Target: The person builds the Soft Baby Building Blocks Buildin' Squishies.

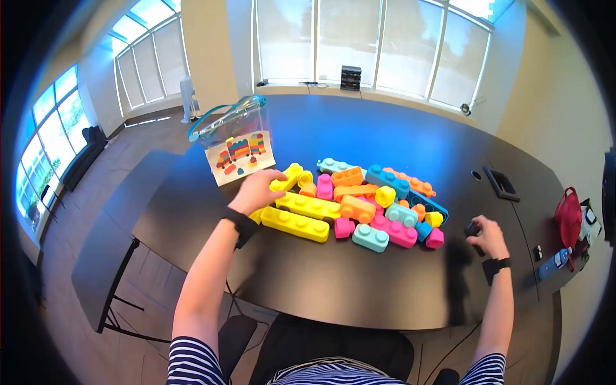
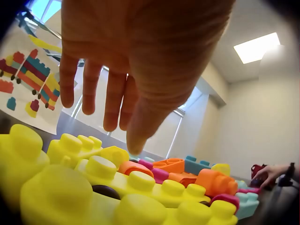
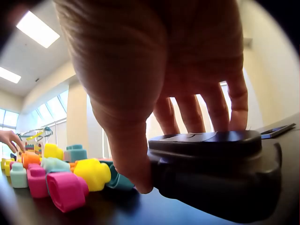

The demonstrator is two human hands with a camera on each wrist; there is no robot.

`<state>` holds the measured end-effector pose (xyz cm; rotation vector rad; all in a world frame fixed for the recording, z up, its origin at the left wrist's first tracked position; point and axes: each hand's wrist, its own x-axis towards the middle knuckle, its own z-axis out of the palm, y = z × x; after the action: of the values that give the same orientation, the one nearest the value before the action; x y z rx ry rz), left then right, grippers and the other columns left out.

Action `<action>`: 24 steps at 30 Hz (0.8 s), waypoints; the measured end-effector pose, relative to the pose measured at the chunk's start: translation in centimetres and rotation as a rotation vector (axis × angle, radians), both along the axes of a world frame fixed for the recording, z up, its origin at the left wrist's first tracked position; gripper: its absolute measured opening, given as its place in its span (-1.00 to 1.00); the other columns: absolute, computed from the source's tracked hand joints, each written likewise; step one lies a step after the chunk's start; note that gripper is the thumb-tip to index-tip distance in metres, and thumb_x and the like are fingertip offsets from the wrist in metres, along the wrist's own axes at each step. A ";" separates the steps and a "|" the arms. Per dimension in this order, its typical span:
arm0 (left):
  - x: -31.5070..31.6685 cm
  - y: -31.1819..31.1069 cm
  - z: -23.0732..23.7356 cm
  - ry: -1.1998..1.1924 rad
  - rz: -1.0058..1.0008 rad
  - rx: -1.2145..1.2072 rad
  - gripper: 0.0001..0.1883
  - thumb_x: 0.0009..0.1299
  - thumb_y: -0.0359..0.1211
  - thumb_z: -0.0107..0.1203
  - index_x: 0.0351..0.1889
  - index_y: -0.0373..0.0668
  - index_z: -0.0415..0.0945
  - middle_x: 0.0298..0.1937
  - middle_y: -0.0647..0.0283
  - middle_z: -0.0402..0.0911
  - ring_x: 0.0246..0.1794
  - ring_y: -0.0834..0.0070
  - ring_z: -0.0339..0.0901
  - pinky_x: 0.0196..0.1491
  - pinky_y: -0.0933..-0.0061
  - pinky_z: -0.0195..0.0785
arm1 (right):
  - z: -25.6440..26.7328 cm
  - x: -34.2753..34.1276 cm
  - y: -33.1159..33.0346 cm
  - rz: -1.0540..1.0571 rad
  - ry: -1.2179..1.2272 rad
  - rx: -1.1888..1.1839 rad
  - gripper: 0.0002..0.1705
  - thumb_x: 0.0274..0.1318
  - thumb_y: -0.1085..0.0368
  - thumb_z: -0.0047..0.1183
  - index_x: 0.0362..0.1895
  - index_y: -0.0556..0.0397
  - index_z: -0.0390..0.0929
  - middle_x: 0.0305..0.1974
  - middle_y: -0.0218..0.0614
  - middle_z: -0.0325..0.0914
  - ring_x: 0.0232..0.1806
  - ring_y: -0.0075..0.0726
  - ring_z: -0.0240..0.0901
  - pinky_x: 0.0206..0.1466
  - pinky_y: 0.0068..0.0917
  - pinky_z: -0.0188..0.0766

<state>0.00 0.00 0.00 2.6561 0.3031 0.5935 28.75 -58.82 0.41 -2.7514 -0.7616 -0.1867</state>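
Now, your right hand's (image 1: pixel 491 239) fingers pinch the black rounded device (image 3: pixel 213 176); grip it evenly. Your left hand (image 1: pixel 256 191) hovers above studded yellow plastic blocks (image 1: pixel 295 225), fingers loosely spread.

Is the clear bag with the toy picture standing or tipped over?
Standing: the clear bag rises from the table, its teal rim on top.

Beyond my hands, the dark table (image 1: pixel 410 128) stretches toward tall windows (image 1: pixel 346 38) with pale shades, daylight glowing through them. Left of my left hand, more windows (image 1: pixel 58 115) stand above a dark sofa (image 1: pixel 83 162) and a brownish floor (image 1: pixel 138 144). A cream wall (image 1: pixel 555 90) rises beyond my right hand; ceiling lights (image 3: pixel 38 29) shine overhead.
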 end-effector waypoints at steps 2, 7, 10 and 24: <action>1.8 -0.3 -0.2 0.159 -0.038 0.090 -0.50 0.15 -0.26 0.48 0.10 -0.12 0.74 0.03 0.11 0.78 0.10 0.11 0.67 0.23 0.16 0.52 | -1.1 0.1 0.7 -0.021 0.068 -0.056 -0.28 -0.28 0.18 0.61 0.11 0.00 0.69 -0.04 -0.08 0.76 0.06 0.11 0.69 0.18 -0.09 0.61; 4.5 -1.1 -0.1 0.392 -0.078 0.119 -0.43 0.02 -0.17 0.55 0.03 -0.09 0.73 -0.01 0.08 0.75 0.14 0.09 0.64 0.21 0.13 0.51 | -2.2 -0.1 1.3 -0.061 0.167 -0.065 -0.21 -0.26 0.25 0.61 0.20 0.08 0.69 0.04 -0.03 0.74 0.13 0.07 0.67 0.27 -0.14 0.57; 4.7 -1.6 0.3 0.447 -0.051 0.122 -0.34 -0.01 -0.18 0.58 0.08 -0.12 0.61 0.03 0.10 0.74 0.14 0.11 0.66 0.18 0.12 0.52 | -2.9 0.3 1.0 -0.061 0.184 -0.030 -0.21 -0.30 0.25 0.64 0.17 0.10 0.71 0.04 -0.04 0.73 0.14 0.08 0.65 0.26 -0.13 0.56; 4.2 -1.0 -1.5 0.314 -0.154 0.058 -0.18 -0.08 -0.36 0.58 0.17 -0.18 0.39 0.05 0.09 0.79 0.13 0.01 0.68 0.21 0.12 0.53 | -3.9 0.8 0.6 -0.108 0.167 0.026 -0.15 -0.41 0.33 0.69 0.17 0.15 0.72 0.01 0.01 0.75 0.09 0.07 0.70 0.22 -0.18 0.59</action>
<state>4.16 -0.98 -1.53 2.7938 0.1673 0.1381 29.54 -58.20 -3.46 -2.7431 -0.5641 0.0114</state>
